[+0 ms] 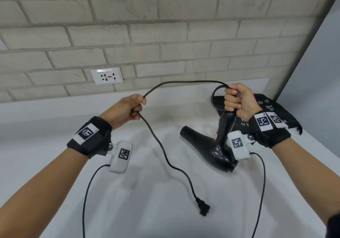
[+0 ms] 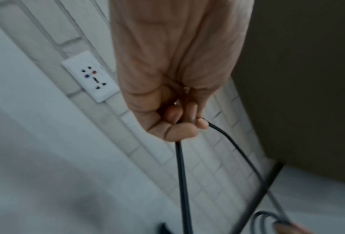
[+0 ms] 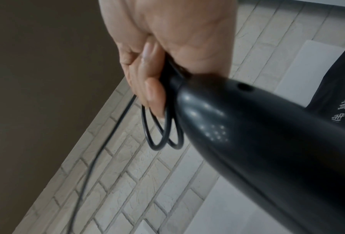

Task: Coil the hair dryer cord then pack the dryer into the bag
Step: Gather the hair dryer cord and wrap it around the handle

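My right hand (image 1: 239, 99) is fisted round the dryer (image 1: 211, 145) handle and two cord (image 1: 158, 142) loops, nozzle hanging above the counter (image 1: 55, 145). My left hand (image 1: 127, 108) pinches the cord mid-run; the plug (image 1: 203, 207) rests near the front edge. The bag (image 1: 287, 116) lies flat at the back right corner, contents not visible.

Dryer barrel (image 1: 215, 151) partly hidden behind wrist camera (image 1: 238, 145); bag (image 1: 287, 116), at 3 o'clock, largely covered by right hand (image 1: 239, 99); bag lettering illegible.

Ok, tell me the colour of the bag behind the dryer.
Black with pale printed characters; the bag shows best in the head view.
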`<state>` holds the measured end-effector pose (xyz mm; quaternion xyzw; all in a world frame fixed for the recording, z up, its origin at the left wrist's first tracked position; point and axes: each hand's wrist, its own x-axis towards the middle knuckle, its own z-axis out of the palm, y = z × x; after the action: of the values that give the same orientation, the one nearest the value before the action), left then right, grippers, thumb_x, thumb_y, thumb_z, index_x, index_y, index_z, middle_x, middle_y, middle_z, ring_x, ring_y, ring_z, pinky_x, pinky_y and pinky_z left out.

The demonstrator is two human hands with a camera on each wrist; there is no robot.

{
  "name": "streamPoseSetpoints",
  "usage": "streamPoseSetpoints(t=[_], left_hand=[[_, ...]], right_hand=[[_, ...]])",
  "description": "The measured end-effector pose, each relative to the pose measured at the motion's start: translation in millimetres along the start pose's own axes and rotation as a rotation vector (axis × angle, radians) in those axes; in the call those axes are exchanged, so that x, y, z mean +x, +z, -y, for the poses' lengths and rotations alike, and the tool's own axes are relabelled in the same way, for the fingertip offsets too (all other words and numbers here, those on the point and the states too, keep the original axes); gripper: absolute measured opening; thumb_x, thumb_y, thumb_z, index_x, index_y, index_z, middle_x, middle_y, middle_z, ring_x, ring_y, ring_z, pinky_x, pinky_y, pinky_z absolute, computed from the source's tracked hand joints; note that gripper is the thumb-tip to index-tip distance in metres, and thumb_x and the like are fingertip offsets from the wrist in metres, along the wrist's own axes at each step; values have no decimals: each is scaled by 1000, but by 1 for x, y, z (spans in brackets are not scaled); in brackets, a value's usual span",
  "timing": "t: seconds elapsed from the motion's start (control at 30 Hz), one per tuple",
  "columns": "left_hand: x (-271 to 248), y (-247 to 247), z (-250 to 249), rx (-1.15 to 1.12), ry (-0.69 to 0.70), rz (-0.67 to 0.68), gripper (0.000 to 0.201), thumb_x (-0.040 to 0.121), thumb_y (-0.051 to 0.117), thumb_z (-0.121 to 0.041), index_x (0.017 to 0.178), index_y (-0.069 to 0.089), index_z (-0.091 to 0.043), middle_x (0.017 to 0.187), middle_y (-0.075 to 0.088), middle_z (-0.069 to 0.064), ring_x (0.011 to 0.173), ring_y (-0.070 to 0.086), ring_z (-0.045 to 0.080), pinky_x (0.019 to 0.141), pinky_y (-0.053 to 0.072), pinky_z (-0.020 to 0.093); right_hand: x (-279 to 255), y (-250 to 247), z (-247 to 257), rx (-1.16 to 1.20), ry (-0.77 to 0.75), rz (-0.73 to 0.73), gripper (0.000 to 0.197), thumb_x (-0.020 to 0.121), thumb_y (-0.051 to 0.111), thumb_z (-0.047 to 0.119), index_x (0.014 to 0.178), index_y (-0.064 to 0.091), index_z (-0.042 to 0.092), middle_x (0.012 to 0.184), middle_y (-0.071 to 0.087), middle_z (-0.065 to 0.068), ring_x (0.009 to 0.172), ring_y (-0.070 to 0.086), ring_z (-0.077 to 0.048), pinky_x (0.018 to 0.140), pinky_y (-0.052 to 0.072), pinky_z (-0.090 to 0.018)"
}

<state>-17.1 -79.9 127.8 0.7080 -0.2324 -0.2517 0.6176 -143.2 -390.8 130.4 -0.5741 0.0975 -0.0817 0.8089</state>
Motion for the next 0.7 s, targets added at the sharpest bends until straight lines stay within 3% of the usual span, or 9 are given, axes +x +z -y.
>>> streamPoseSetpoints(t=[0.13,0.23,0.3,0.37,0.43,0.53,0.6,0.7], left_hand=[[14,-2,41,173,-85,-79,31,100,33,-18,74,49,-16,62,31,1,38,37,1,50,51,13],[27,5,66,460,-125,-147,32,97,35,-12,71,55,-15,63,46,6,48,46,10,53,49,20],[32,13,77,658,-180,-164,27,95,39,-14,84,63,-10,77,59,12,61,51,20,57,47,24],[35,23,81,848,-228,-156,26,94,45,-20,107,62,-7,103,63,17,84,58,28,74,48,31],[37,36,75,918,-129,-221,36,92,50,-23,124,54,-8,124,56,18,109,55,32,94,44,35],[29,68,51,695,225,-338,49,88,57,-26,134,45,-13,133,50,14,120,48,29,104,38,38],[21,92,37,595,331,-292,53,88,58,-28,137,41,-16,131,52,6,120,46,19,102,33,26],[21,108,29,460,350,-191,37,89,57,-23,124,53,-13,106,63,-2,99,53,3,87,34,12]], right_hand=[[0,11,-2,-51,26,35,52,91,27,24,40,36,26,28,21,12,22,17,-3,33,20,-18],[1,23,-4,-93,51,86,53,92,27,24,40,37,26,29,22,13,22,17,-2,32,21,-18],[2,31,-6,-125,69,120,54,93,26,24,40,38,26,29,21,13,23,17,-2,31,22,-17],[2,38,-8,-150,90,147,54,93,26,24,41,38,25,30,21,14,23,17,-2,32,23,-17],[2,43,-10,-164,97,162,54,94,25,24,41,38,25,31,21,14,24,16,-1,32,24,-17],[0,46,-11,-176,99,170,54,94,26,24,42,38,25,31,20,14,24,16,-1,32,24,-17],[0,48,-11,-179,102,177,54,94,25,24,42,37,26,31,20,14,24,16,-1,32,25,-17],[-2,46,-11,-160,101,186,52,94,26,24,43,38,26,31,20,14,24,16,-1,33,24,-17]])
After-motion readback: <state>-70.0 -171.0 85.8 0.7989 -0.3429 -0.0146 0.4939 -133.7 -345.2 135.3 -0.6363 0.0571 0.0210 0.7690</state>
